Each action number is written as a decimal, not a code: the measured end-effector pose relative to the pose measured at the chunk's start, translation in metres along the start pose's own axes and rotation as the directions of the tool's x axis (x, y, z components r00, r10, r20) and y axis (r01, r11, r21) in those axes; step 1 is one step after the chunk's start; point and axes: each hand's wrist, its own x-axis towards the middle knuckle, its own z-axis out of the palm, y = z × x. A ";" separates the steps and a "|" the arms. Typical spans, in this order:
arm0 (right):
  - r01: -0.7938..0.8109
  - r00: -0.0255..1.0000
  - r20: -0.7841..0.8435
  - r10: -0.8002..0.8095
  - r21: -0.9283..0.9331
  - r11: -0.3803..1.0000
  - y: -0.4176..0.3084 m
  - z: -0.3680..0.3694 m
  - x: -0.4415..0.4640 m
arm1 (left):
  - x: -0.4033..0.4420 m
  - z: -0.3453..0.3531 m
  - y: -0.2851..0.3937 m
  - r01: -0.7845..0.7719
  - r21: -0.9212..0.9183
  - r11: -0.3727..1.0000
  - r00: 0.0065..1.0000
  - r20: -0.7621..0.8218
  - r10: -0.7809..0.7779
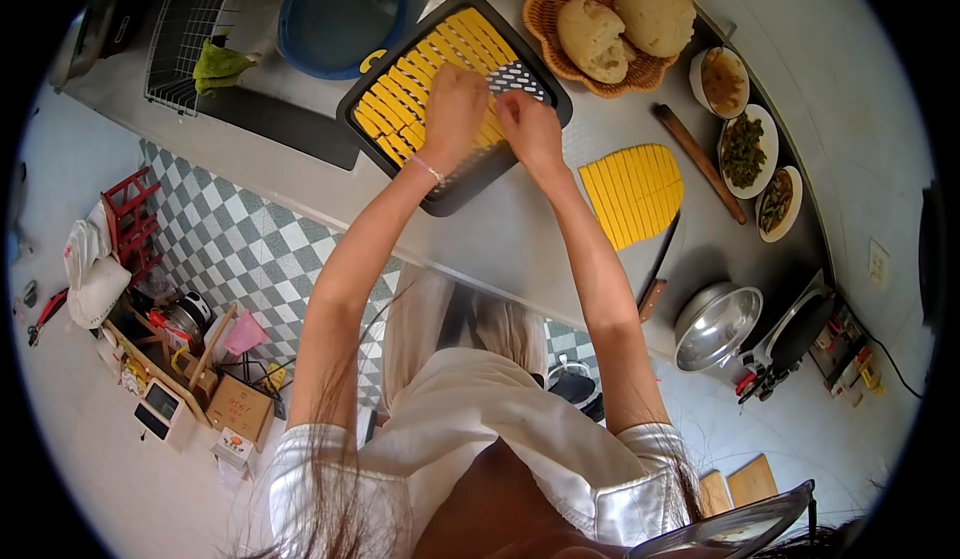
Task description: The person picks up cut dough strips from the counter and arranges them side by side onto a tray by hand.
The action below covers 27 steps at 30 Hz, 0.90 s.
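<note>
While left hand (455, 107) and right hand (532, 136) curl over perforated tray (518, 76), sliced yellow slab (632, 195) lies nearer the right. Grips unclear.

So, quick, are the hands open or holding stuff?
Left hand: curled over the tray; can't tell if it holds anything.
Right hand: curled too; can't tell what's inside.

Yellow strips (404, 90) partly hidden behind left hand (455, 111).
</note>
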 end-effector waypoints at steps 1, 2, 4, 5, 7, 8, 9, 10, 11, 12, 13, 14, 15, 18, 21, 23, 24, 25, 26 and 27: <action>-0.006 1.000 0.004 0.006 0.001 1.000 0.000 -0.001 0.000 | 0.000 0.000 0.000 0.005 0.005 1.000 1.000 0.001 -0.005; -0.012 1.000 0.009 0.012 0.003 1.000 -0.001 -0.001 0.001 | 0.000 -0.001 0.000 0.010 0.011 1.000 1.000 0.002 -0.010; -0.010 1.000 0.021 0.009 0.001 1.000 0.000 -0.001 0.001 | 0.001 0.000 -0.002 -0.009 0.002 1.000 1.000 0.009 0.009; -0.001 1.000 0.028 0.001 -0.003 1.000 0.002 -0.001 0.002 | 0.001 0.000 -0.002 -0.018 -0.002 1.000 1.000 0.013 0.018; 0.023 0.999 0.030 -0.023 -0.001 1.000 0.003 -0.003 0.002 | 0.001 -0.001 0.000 -0.026 -0.008 1.000 1.000 0.011 0.026; 0.038 0.999 0.026 -0.038 0.004 0.999 0.003 -0.004 0.001 | 0.002 -0.002 0.001 -0.031 -0.011 0.999 0.999 0.011 0.031; 0.054 0.998 0.023 -0.054 0.009 0.999 0.003 -0.005 0.001 | 0.002 -0.003 0.003 -0.043 -0.017 0.999 0.999 0.012 0.043; 0.061 0.998 0.019 -0.061 0.004 0.998 0.003 -0.006 0.001 | 0.003 -0.004 0.004 -0.054 -0.022 0.998 0.998 0.013 0.054; 0.068 0.998 0.016 -0.068 -0.001 0.998 0.003 -0.006 0.000 | 0.002 -0.005 0.004 -0.065 -0.027 0.997 0.998 0.015 0.066; 0.076 0.997 0.013 -0.076 -0.006 0.997 0.003 -0.007 0.000 | 0.002 -0.006 0.003 -0.103 -0.017 0.995 0.993 0.056 0.103; 0.090 0.996 -0.003 -0.090 -0.012 0.996 0.003 -0.007 0.000 | 0.002 -0.007 0.001 -0.140 -0.008 0.990 0.985 0.098 0.141; 0.104 0.994 -0.019 -0.105 -0.018 0.994 0.002 -0.006 0.000 | 0.001 -0.008 0.000 -0.179 -0.001 0.984 0.974 0.141 0.177; 0.118 0.992 -0.035 -0.119 -0.024 0.993 0.001 -0.006 0.000 | -0.001 -0.009 -0.002 -0.227 0.000 0.974 0.961 0.159 0.224; 0.147 0.988 -0.038 -0.148 -0.045 0.988 0.005 -0.004 0.001 | -0.008 -0.011 -0.006 -0.337 0.011 0.941 0.922 0.204 0.328; 0.101 0.995 -0.008 -0.102 -0.055 0.993 0.009 -0.006 0.001 | -0.011 -0.014 -0.010 -0.370 0.051 0.928 0.910 0.218 0.351; 0.117 0.992 -0.025 -0.121 -0.103 0.988 0.012 -0.009 0.002 | -0.012 -0.013 -0.010 -0.383 0.075 0.921 0.908 0.215 0.360; 0.125 0.991 -0.032 -0.130 -0.127 0.984 0.012 -0.012 0.001 | -0.012 -0.013 -0.010 -0.391 0.083 0.917 0.904 0.219 0.366; 0.117 0.993 -0.012 -0.119 -0.108 0.987 0.012 -0.015 0.001 | -0.012 -0.013 -0.011 -0.399 0.091 0.912 0.901 0.223 0.372; 0.110 0.994 0.008 -0.110 -0.088 0.990 0.011 -0.019 0.000 | -0.013 -0.012 -0.012 -0.408 0.099 0.908 0.898 0.227 0.378; 0.103 0.994 0.028 -0.101 -0.068 0.992 0.011 -0.022 -0.001 | -0.013 -0.011 -0.012 -0.406 0.107 0.907 0.899 0.227 0.376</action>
